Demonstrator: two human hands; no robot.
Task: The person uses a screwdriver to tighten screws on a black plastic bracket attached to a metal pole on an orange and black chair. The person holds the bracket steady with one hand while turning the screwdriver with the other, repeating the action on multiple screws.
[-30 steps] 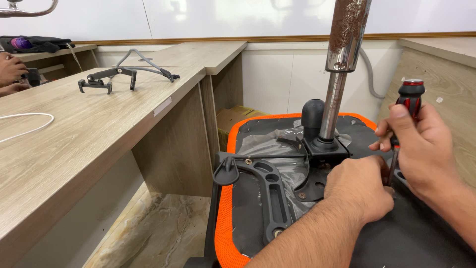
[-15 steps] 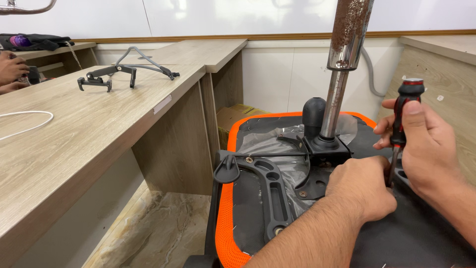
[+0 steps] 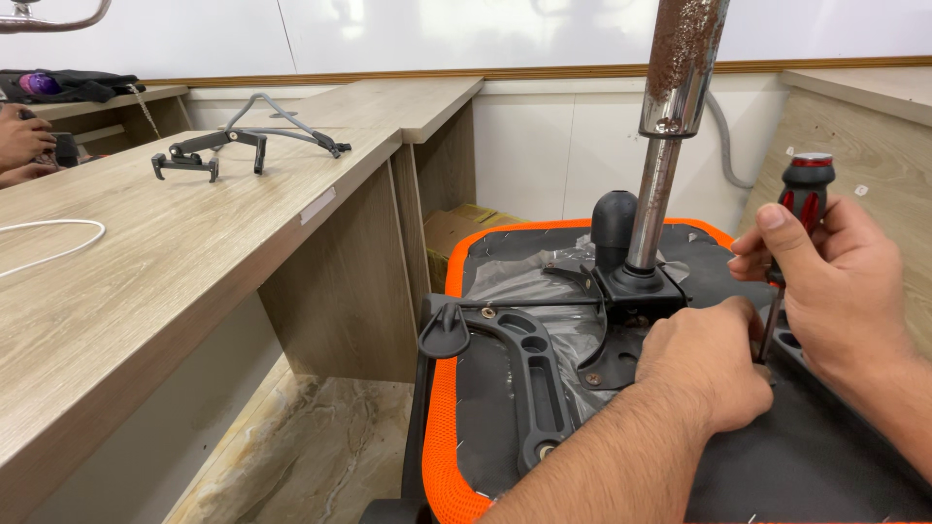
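Observation:
An upturned office chair seat (image 3: 442, 456) with an orange mesh rim lies in front of me, its black underside up. A black metal mechanism plate (image 3: 631, 291) sits on it, with a rusty chrome gas cylinder (image 3: 670, 116) standing upright out of it. A black plastic armrest bracket (image 3: 529, 374) runs along the left. My right hand (image 3: 845, 281) grips a red and black screwdriver (image 3: 801, 194), its shaft pointing down at the plate's right side. My left hand (image 3: 709, 364) rests fisted on the seat beside the tip, which it hides.
A long wooden desk (image 3: 146, 281) runs along the left, carrying a black metal chair part (image 3: 243, 146) and a white cable (image 3: 49, 243). Another person's hands (image 3: 19, 146) are at the far left. A cardboard box (image 3: 456, 233) sits under the desk. Marble floor (image 3: 301, 456) lies below.
My right hand with the screwdriver has shifted slightly up and right, then settled upright. My left hand stays by the tip.

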